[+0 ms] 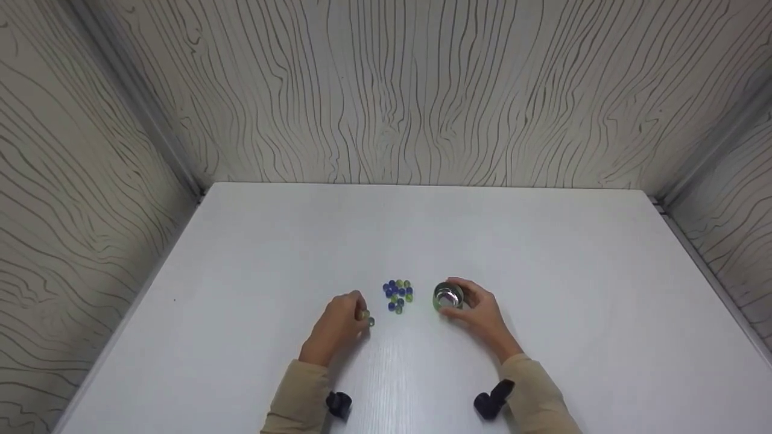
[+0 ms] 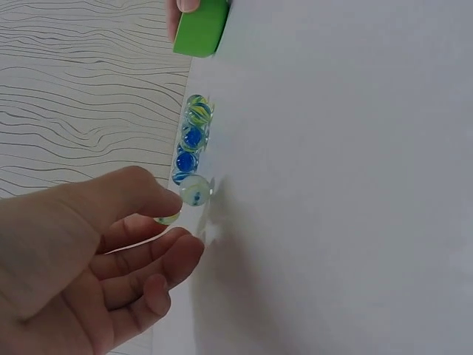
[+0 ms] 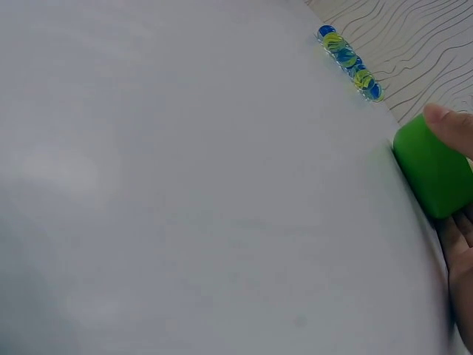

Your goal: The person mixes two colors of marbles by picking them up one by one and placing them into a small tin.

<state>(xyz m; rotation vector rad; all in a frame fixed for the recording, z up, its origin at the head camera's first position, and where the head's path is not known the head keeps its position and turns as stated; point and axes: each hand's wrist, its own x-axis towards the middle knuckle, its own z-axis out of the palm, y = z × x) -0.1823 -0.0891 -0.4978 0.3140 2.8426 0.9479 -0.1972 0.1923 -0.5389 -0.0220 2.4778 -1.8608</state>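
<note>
Surface [image 1: 543,271]: carried loose marbles [image 1: 394,290]
Right grip [image 1: 476,310]: grasped green cup [image 3: 431,170]
Left grip [image 1: 339,322]: met two marbles [image 1: 370,322], pinch unclear
Risk: bumps threatened scattering

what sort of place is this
Likely a booth set up for recording handwork: a white table, wood-grain panels at its back and both sides, and black wrist cameras on the person.

Marbles [image 1: 394,290] left of probable cup [image 1: 449,294].
</note>
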